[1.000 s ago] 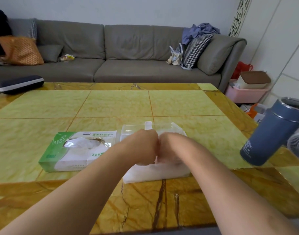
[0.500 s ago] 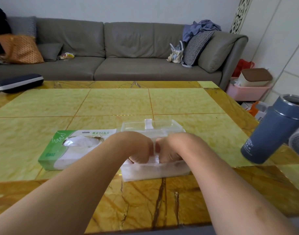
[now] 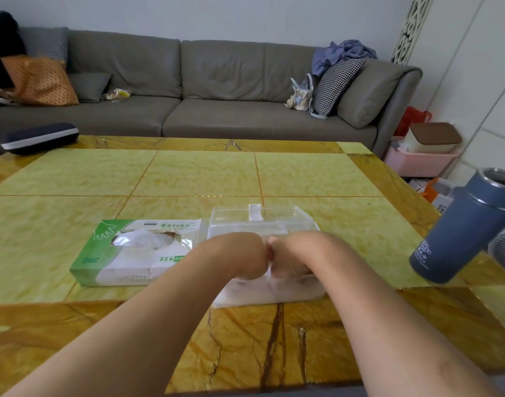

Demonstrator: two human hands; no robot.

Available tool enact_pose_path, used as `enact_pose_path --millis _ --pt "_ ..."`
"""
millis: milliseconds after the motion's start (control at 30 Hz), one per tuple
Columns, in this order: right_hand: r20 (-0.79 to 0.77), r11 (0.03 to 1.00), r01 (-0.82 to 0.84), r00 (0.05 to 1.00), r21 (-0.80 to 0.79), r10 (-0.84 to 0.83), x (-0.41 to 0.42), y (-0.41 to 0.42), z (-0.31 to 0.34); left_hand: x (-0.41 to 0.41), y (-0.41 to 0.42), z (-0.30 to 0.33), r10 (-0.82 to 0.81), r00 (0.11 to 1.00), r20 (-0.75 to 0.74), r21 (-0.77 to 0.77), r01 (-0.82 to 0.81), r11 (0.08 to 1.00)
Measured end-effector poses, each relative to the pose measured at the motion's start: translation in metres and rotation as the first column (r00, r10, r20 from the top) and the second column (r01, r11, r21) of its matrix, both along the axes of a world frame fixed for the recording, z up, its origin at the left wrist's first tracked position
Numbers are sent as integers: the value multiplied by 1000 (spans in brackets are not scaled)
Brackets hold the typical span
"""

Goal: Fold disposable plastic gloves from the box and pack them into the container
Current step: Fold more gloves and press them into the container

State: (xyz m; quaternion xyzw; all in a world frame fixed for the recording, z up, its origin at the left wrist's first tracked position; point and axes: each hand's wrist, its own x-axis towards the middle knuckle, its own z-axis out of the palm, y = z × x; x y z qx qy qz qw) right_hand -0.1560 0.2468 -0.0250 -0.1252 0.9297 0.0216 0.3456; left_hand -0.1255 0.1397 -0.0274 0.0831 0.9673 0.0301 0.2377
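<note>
The green-and-white glove box (image 3: 136, 253) lies on the table, with clear gloves bulging from its torn top opening. To its right stands the clear plastic container (image 3: 271, 295), its lid (image 3: 259, 217) open toward the far side. My left hand (image 3: 242, 257) and my right hand (image 3: 292, 259) are curled into fists, knuckles touching, over the container's near half. A thin strip of plastic glove (image 3: 270, 271) shows between them, gripped by both. My fingertips and the container's inside are hidden under the hands.
A blue tumbler (image 3: 463, 227) stands near the table's right edge, with a white fan (image 3: 504, 250) beside it. A dark case (image 3: 40, 137) lies at the far left corner. Behind the table runs a grey sofa (image 3: 216, 96).
Half a second ago my hands were slightly apart and pressed lower into the container. Now they have risen a little and come together, knuckles touching again.
</note>
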Motion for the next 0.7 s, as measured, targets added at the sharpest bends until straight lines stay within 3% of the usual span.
enact_pose_path --millis 233,367,467,600,700 --pt "-13 997 61 998 -40 -62 -3 -1 -4 10 -4 8 -46 999 -5 -22 46 999" --pt "-137 993 33 989 -114 -48 -1 7 4 20 -24 5 75 989 -130 150 -55 987" --pt "-291 969 29 951 -246 -102 3 14 8 31 -40 4 86 951 -297 320 15 947" --pt "-374 922 112 891 -369 -258 11 7 12 46 -71 11 256 848 -463 553 51 832" --pt "-524 890 47 794 -454 -309 16 -4 16 45 -108 12 419 736 -532 616 -3 788"
